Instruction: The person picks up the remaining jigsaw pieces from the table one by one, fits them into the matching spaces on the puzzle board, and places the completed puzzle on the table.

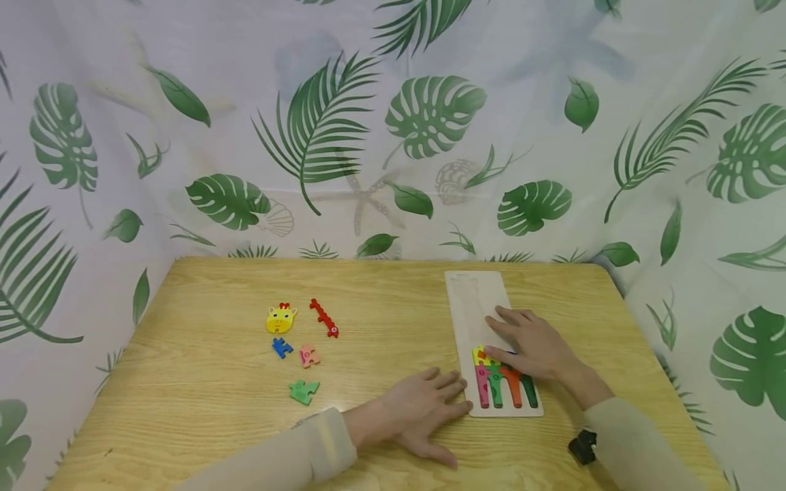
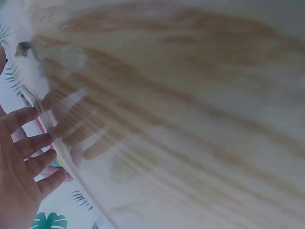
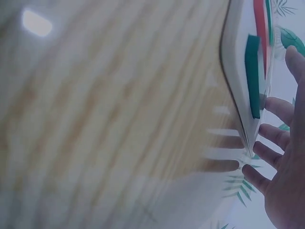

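Note:
A long white puzzle board lies on the right part of the table, its upper recess bare. Set in its lower end are a pink leg piece, a green one, an orange one and a dark green one, below a yellow piece. My right hand rests over the board with fingers spread, partly covering the pieces; its thumb is at the yellow one. My left hand lies palm down with straight fingers, fingertips at the board's left edge.
Loose on the wooden table at left are a yellow giraffe head, a red strip, a blue piece, a pink piece and a green piece. A leaf-printed curtain surrounds the table.

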Motion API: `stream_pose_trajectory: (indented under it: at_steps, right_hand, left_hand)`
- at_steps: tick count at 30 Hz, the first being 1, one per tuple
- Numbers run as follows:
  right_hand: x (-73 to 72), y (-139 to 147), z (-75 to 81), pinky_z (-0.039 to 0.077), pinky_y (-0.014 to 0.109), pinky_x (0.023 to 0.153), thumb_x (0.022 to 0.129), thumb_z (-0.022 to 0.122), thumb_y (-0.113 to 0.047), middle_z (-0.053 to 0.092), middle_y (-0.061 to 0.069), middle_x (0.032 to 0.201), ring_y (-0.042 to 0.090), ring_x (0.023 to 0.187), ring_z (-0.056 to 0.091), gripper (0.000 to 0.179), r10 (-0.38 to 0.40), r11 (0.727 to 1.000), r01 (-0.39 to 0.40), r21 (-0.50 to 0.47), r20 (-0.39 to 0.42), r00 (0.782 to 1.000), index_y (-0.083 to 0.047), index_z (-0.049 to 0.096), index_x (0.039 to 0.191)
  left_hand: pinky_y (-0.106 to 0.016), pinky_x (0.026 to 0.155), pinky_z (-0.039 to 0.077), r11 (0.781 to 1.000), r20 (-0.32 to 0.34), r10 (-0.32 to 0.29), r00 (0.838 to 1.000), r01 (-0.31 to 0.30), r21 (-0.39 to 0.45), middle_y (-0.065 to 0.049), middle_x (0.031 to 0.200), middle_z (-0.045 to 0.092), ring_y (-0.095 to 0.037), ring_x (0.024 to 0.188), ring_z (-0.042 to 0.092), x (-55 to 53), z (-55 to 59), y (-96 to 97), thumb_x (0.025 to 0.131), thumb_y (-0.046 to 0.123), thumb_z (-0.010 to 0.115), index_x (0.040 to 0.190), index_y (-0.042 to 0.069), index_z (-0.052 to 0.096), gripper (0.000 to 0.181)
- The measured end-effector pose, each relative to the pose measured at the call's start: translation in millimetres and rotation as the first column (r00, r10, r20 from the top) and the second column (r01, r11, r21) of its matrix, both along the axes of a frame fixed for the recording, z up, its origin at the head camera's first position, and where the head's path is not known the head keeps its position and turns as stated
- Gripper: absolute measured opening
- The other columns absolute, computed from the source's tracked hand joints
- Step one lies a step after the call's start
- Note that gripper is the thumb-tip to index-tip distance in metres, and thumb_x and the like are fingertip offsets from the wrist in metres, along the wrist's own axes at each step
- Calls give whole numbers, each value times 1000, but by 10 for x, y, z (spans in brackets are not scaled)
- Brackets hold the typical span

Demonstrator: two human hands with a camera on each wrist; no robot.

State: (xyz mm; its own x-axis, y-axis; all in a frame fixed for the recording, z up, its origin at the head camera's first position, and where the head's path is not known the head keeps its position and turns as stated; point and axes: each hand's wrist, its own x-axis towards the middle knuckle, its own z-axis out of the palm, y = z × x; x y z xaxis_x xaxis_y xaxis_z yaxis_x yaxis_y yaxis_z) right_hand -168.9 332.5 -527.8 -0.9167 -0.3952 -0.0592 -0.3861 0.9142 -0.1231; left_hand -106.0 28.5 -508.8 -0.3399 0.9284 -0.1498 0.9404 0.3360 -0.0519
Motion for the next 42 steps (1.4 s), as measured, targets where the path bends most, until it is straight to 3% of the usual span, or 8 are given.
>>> stream_pose_trajectory:
  at_steps: [42]
  right_hand:
    - [-122,-495,27,42,64,118,100,55,-67,51,15,162,42,145,50,74,97,994,-98,-39,-14,995,-20,52,157]
  left_hand:
    - [-44,126,41,997,-2,53,999,-53,48,-10,165,48,-28,155,45,39,-25,-523,96,85,37,155,24,54,86]
